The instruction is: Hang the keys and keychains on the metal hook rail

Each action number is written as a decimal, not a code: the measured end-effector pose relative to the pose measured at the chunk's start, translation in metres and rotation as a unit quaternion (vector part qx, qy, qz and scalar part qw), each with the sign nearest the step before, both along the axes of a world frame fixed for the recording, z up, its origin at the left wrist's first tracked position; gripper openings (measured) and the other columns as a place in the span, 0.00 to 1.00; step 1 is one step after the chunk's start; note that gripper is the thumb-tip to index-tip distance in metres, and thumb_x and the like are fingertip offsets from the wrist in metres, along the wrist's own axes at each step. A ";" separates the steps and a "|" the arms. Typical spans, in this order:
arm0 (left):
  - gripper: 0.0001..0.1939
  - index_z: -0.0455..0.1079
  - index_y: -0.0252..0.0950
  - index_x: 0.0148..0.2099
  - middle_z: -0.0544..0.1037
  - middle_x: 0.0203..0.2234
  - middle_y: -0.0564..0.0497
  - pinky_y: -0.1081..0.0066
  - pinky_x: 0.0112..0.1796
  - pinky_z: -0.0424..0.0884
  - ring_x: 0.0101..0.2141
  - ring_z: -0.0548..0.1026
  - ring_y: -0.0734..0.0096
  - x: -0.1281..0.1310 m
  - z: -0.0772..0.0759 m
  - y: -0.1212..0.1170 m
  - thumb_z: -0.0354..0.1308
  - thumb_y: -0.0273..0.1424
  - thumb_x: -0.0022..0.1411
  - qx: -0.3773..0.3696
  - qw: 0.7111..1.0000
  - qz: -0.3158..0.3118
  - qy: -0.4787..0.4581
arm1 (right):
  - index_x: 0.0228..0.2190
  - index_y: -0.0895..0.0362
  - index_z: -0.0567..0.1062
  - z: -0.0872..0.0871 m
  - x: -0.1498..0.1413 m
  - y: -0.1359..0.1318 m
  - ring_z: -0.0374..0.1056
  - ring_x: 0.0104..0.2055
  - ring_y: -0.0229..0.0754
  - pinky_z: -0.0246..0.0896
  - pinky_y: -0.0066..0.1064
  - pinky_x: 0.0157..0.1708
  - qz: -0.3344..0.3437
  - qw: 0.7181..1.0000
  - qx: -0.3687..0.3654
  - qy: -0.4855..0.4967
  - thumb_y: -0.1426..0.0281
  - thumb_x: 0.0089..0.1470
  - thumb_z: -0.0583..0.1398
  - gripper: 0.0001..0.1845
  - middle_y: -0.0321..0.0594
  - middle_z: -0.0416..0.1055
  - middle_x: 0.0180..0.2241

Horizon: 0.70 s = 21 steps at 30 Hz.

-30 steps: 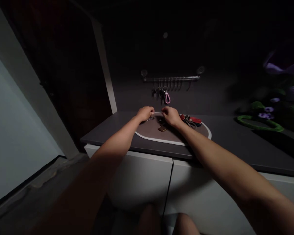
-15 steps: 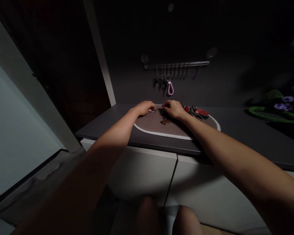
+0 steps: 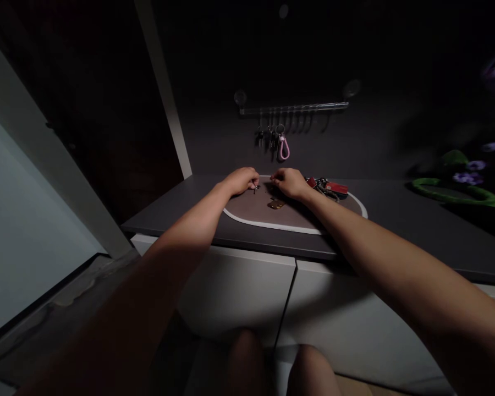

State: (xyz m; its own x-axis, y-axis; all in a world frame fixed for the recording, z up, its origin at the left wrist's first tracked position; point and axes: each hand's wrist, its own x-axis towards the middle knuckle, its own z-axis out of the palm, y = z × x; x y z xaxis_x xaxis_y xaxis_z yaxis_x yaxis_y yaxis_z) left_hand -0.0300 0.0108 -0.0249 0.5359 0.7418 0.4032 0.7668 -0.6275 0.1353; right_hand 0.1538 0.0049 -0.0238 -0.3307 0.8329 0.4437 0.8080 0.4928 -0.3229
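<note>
My left hand (image 3: 242, 181) rests at the near-left part of an oval brown mat (image 3: 247, 206) with a white rim, its fingertips pinching a small metal key (image 3: 256, 189). My right hand (image 3: 288, 183) lies a short gap to the right, fingers curled, with nothing visible in them. Below the hands, a small gold-brown item (image 3: 275, 204) lies on the mat. A bunch of keys with a red fob (image 3: 328, 188) lies at the mat's far right edge, beyond my right hand.
The mat lies on a dark grey countertop (image 3: 388, 220) above white cabinet doors. A wall rail with hooks (image 3: 293, 108) holds keys and a pink carabiner (image 3: 284, 148). Green and purple artificial flowers (image 3: 457, 190) stand at the right; a white door frame runs along the left.
The whole view has tilted slightly, shifting the counter and rail higher in the frame. My hands stay close together at the key, with little visible movement.
</note>
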 end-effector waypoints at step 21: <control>0.07 0.71 0.33 0.34 0.74 0.31 0.49 0.73 0.37 0.61 0.34 0.69 0.72 0.024 0.006 -0.016 0.52 0.26 0.55 0.036 0.992 -0.018 -0.122 | 0.34 0.57 0.77 -0.002 0.001 0.001 0.67 0.35 0.38 0.56 0.24 0.35 0.035 0.999 -0.014 -0.011 0.73 0.45 0.60 0.11 0.40 0.75 0.32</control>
